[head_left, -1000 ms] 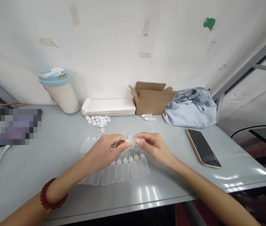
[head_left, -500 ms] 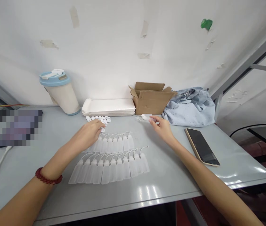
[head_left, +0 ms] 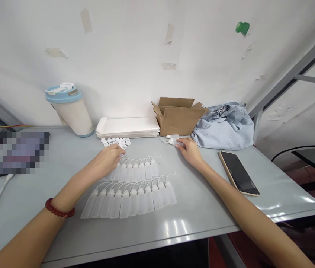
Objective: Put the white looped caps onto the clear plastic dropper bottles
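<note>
Hands [head_left: 107,160] are well apart, inside the table edge [head_left: 135,246].

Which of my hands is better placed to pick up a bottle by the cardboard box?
Likely your right hand: it is at the bottles in front of the cardboard box, while your left hand is at the white caps.

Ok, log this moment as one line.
left hand: at white caps; right hand: touching small bottle near cardboard box; other bottles: two rows
</note>
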The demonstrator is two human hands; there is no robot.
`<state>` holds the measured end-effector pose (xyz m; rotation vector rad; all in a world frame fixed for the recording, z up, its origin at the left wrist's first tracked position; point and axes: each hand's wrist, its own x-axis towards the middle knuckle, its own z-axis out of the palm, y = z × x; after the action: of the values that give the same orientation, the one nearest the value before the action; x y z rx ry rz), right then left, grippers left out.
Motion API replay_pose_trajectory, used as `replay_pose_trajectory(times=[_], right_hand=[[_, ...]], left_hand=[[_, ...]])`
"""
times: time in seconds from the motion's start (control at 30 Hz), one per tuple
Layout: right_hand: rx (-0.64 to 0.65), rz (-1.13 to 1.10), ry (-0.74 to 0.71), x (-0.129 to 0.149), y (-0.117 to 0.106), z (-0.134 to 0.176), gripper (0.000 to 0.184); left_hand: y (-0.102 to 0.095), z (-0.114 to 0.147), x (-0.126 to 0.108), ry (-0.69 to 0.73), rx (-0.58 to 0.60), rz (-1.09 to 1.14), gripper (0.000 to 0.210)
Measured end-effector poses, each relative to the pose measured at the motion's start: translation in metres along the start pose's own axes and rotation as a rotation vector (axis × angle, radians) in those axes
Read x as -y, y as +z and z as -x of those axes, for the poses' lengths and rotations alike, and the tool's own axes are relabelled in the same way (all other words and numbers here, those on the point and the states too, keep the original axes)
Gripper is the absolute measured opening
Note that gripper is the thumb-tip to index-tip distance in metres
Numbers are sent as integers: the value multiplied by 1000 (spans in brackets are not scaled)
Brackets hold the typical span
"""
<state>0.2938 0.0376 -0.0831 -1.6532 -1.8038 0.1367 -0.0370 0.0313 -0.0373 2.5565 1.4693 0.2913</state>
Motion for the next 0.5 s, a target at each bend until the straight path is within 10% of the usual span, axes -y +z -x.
replay_pose_trajectory(times=[0.5], right_hand=[[88, -56, -230, 41, -13, 18, 17]], left_hand=[[2, 2, 0, 98, 12, 66, 38]])
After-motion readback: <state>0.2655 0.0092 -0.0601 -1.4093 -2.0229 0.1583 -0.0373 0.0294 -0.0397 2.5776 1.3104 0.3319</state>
